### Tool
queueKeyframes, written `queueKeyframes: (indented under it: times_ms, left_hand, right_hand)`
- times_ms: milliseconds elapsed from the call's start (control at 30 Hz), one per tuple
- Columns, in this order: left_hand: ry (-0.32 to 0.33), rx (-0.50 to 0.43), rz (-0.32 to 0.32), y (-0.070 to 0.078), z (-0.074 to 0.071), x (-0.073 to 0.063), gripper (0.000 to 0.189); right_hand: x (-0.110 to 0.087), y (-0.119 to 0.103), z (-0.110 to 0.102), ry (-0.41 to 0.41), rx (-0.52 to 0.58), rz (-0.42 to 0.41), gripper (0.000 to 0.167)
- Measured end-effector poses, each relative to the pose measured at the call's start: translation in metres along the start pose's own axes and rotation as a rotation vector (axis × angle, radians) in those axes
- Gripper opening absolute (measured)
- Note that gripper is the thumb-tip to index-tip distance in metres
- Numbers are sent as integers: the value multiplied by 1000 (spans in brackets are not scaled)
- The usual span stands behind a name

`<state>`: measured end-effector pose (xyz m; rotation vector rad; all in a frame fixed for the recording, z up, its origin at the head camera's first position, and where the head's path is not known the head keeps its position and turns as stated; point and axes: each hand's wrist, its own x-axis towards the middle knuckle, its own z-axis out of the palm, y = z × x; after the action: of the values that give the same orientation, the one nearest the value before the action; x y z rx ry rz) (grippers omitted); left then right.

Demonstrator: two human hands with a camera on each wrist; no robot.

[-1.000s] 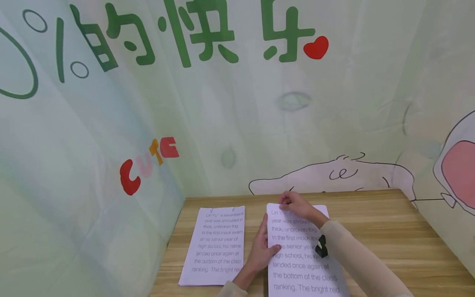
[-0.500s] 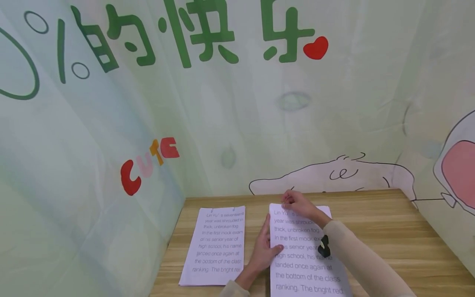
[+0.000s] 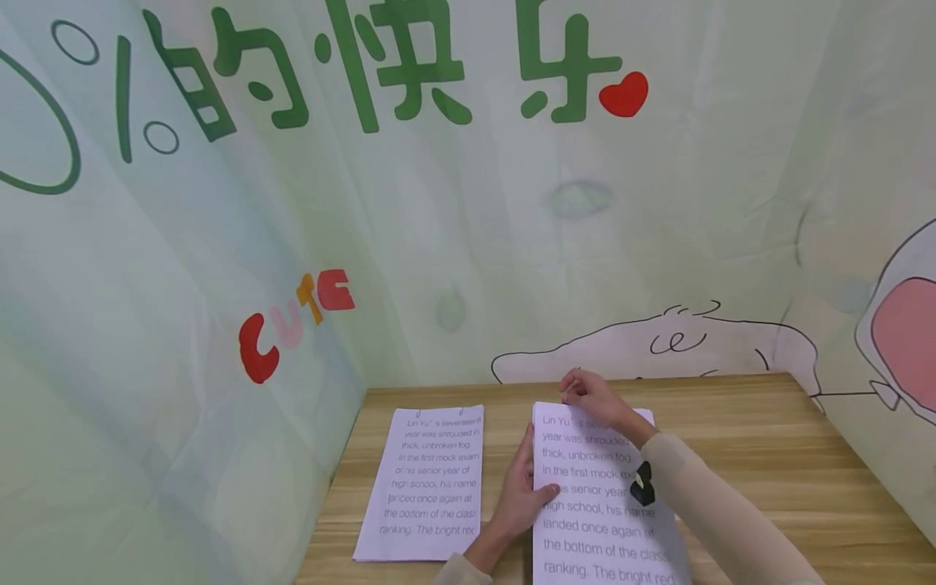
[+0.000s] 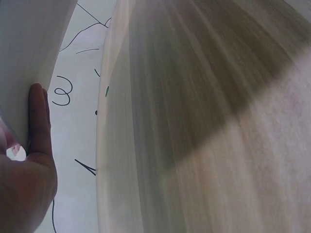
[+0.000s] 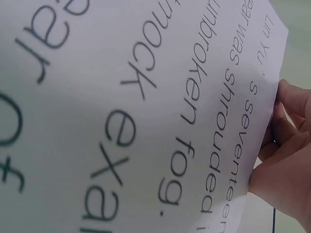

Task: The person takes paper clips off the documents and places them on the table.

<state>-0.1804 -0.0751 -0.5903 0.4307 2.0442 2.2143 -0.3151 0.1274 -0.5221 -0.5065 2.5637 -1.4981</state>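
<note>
A stack of printed sheets [image 3: 595, 520] is held tilted off the table. My left hand [image 3: 517, 497] grips its left edge, thumb across the front. In the left wrist view the fingers [image 4: 40, 119] lie straight along the pale back of the sheets. My right hand [image 3: 595, 402] is at the top edge of this stack, its fingers bent. The right wrist view has the thumb and fingertips [image 5: 286, 94] against that edge; whether something small sits between them is hidden. On the table lies a second stack [image 3: 431, 496] with the same text and two thin wire clips [image 3: 461, 411] along its top.
The wood-grain table [image 3: 760, 487] extends to the right of the held stack. Behind and to the left hangs a pale green printed curtain [image 3: 453, 227]. A black patterned patch [image 3: 643, 484] shows by the right sleeve [image 3: 724, 512].
The held stack and my left hand have shifted slightly right. My right hand has moved a little right and up along the top edge. The stack on the table has not moved.
</note>
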Motion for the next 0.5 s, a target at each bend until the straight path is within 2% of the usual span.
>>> queueKeyframes:
  times_ms: [267, 500]
  left_hand:
    - [20, 46, -39, 6, -7, -4, 108]
    - [43, 64, -31, 9, -21, -6, 107]
  right_hand:
    - [-5, 12, -15, 11, -25, 10, 19]
    - [-11, 19, -32, 40, -58, 15, 21]
